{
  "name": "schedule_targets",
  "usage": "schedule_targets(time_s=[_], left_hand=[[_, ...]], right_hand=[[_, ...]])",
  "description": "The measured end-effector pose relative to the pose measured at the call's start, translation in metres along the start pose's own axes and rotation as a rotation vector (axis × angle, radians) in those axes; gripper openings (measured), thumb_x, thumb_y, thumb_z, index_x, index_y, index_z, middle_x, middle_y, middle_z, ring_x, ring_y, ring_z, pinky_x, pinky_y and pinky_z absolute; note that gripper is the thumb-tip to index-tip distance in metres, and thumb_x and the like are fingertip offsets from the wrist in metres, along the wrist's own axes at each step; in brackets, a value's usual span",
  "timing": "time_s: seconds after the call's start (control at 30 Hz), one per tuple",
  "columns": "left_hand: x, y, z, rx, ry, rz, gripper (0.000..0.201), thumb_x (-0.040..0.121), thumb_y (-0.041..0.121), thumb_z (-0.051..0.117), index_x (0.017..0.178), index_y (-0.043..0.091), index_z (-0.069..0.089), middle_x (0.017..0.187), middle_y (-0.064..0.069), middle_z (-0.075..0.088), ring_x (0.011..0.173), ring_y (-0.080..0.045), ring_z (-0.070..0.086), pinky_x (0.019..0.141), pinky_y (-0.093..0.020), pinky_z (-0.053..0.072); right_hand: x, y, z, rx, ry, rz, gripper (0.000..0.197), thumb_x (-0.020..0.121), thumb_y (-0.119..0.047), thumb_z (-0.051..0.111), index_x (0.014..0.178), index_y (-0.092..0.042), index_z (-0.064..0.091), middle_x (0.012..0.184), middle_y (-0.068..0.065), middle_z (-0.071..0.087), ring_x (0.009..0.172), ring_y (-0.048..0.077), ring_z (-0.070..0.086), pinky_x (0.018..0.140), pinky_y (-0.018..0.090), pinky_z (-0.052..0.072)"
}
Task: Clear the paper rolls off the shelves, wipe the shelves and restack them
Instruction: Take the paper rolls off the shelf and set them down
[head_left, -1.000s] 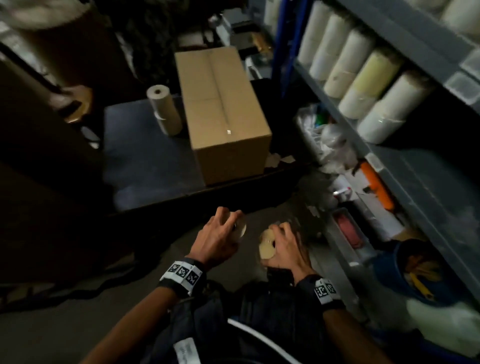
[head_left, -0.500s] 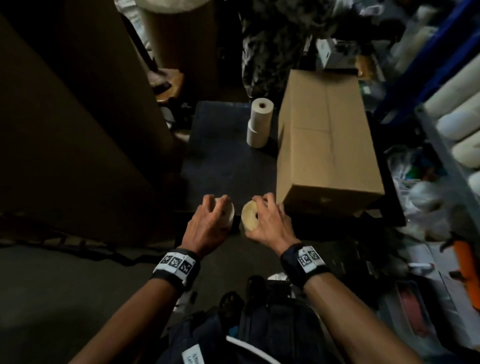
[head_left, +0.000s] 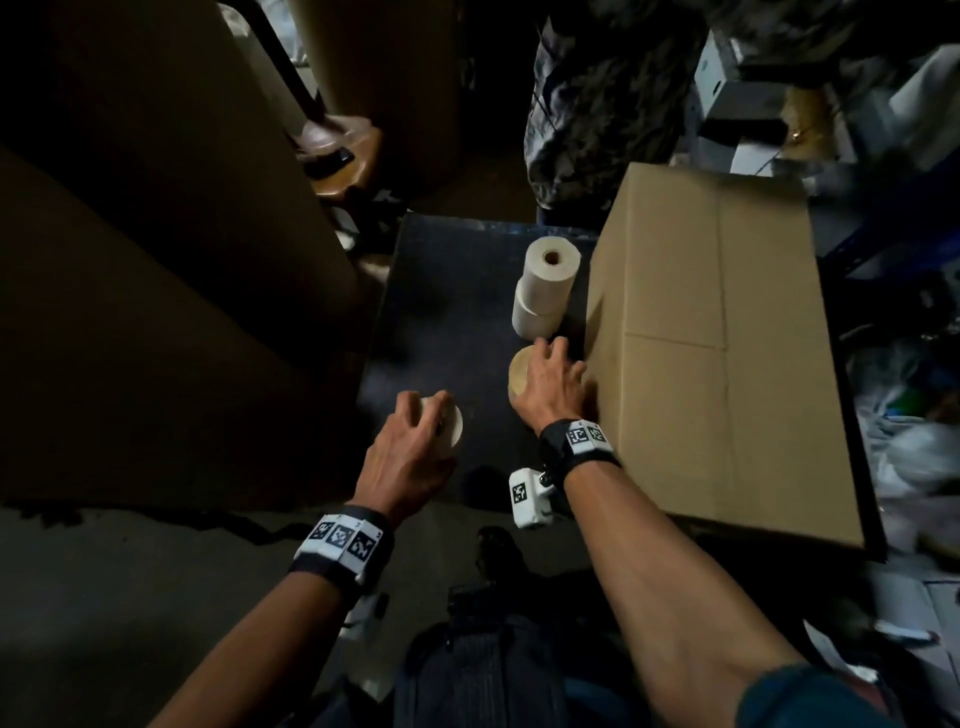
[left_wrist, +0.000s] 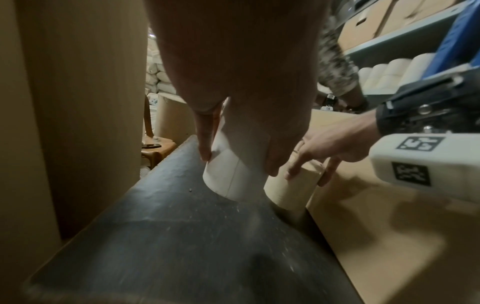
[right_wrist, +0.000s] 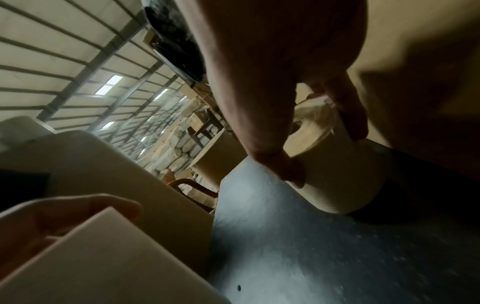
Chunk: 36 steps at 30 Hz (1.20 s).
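My left hand (head_left: 415, 431) grips a white paper roll (head_left: 451, 428) just above the dark platform (head_left: 441, 322); the left wrist view shows this white roll (left_wrist: 228, 176) tilted in my fingers. My right hand (head_left: 550, 379) grips a cream paper roll (head_left: 519, 371) from above, close beside the cardboard box (head_left: 727, 338). The right wrist view shows that cream roll (right_wrist: 337, 164) low over the platform. Two pale rolls (head_left: 545, 291) stand stacked upright farther back on the platform, next to the box.
Tall brown cardboard rolls (head_left: 156, 260) stand at the left. A wooden stool (head_left: 343, 161) sits behind them. Another person in camouflage clothing (head_left: 587, 93) stands beyond the platform. Shelf rolls (left_wrist: 389, 72) show at the right in the left wrist view.
My view swung from the shelf to the platform. Both hands carried their rolls forward over it; the right hand reached farther, up beside the box and near the stacked rolls.
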<state>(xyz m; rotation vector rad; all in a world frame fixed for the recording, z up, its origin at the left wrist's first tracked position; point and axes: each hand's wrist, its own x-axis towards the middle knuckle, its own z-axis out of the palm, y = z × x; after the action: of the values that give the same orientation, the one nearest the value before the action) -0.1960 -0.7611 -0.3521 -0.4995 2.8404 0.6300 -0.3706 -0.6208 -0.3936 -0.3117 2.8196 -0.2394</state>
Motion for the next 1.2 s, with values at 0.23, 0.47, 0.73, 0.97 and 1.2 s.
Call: schedule_targets(time_s=[0.23,0.47,0.73,0.97,1.2], left_hand=[[0.044,0.005,-0.005,-0.011,-0.043,-0.009,0.072,0.079,0.039,0.078,0.139,0.036,0.038,0.126,0.001,0.037,0.09,-0.032,0.058,0.066,-0.046,0.055],[0.066,0.033,-0.016,-0.087,-0.005,0.026,0.06,0.083,0.04,0.072,0.134,0.037,0.04,0.119,0.002,0.038,0.085,-0.031,0.059,0.069,-0.047,0.057],[0.108,0.084,-0.02,-0.109,-0.001,0.231,0.086,0.079,0.043,0.082,0.148,0.03,0.033,0.131,-0.004,0.039,0.097,-0.031,0.059,0.072,-0.047,0.058],[0.15,0.132,0.001,-0.135,-0.047,0.198,0.072,0.085,0.045,0.075,0.142,0.025,0.036,0.134,-0.015,0.039,0.1,-0.045,0.062,0.076,-0.055,0.058],[0.138,0.137,0.0,-0.12,-0.073,0.141,0.077,0.091,0.046,0.07,0.155,0.033,0.029,0.144,-0.013,0.038,0.112,-0.045,0.061,0.086,-0.057,0.056]], right_hand=[[0.037,0.009,0.006,0.073,-0.063,-0.043,0.072,0.081,-0.022,0.085,0.141,-0.019,0.046,0.15,0.002,0.036,0.137,0.043,0.036,0.096,0.051,0.052],[0.004,0.009,-0.063,0.146,-0.14,-0.167,0.042,0.091,-0.007,0.066,0.133,-0.009,0.057,0.138,0.013,0.051,0.126,0.037,0.054,0.097,0.046,0.053],[-0.035,0.08,-0.103,-0.096,0.131,-0.245,0.074,0.096,-0.025,0.067,0.16,-0.015,0.032,0.17,0.009,0.023,0.156,0.035,0.021,0.125,0.055,0.026],[-0.03,0.099,-0.088,-0.14,0.013,-0.26,0.071,0.107,-0.033,0.041,0.167,-0.016,0.006,0.17,-0.002,-0.028,0.158,0.032,-0.02,0.128,0.058,0.002],[-0.031,0.098,-0.091,-0.075,-0.011,-0.26,0.069,0.108,-0.031,0.041,0.166,-0.017,0.008,0.169,-0.005,-0.03,0.157,0.03,-0.023,0.128,0.058,0.0]])
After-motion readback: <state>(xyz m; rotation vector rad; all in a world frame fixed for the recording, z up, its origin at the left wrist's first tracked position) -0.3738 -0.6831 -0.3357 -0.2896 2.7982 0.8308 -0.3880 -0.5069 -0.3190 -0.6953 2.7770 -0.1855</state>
